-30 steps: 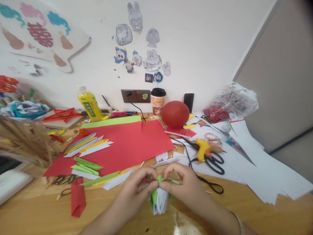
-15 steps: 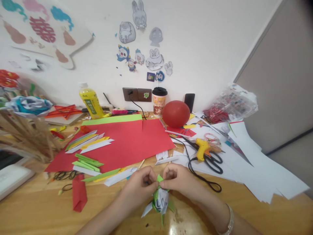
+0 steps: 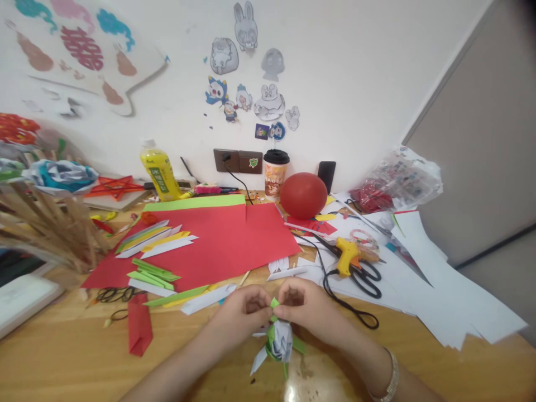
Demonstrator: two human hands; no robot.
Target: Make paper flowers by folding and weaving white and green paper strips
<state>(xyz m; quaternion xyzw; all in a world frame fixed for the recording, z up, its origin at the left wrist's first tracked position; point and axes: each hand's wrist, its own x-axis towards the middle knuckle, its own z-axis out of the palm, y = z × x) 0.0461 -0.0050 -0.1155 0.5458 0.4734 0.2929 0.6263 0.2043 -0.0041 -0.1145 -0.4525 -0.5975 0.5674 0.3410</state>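
A folded green and white paper piece (image 3: 281,339) hangs between my hands near the table's front, with green and white strips sticking out of its sides and bottom. My left hand (image 3: 248,307) pinches its green top from the left. From the right, my right hand (image 3: 299,307) pinches that same green top, thumbs nearly meeting. The curled fingers hide part of the fold. Just beyond my left hand lie white, yellow and green paper strips (image 3: 208,299). A folded red paper piece (image 3: 139,325) rests on the wood further left.
Large red paper (image 3: 234,240) covers the table's middle. On the right are a yellow glue gun (image 3: 347,255), black-handled scissors (image 3: 365,279) and white sheets (image 3: 444,290). Behind stand a red balloon (image 3: 304,195), a cup (image 3: 276,174) and a yellow bottle (image 3: 159,172). Wooden sticks (image 3: 62,229) crowd the left.
The view has shifted slightly. Both hands keep their pinch at the green top, and the paper piece's lower end has swung a little to the right.
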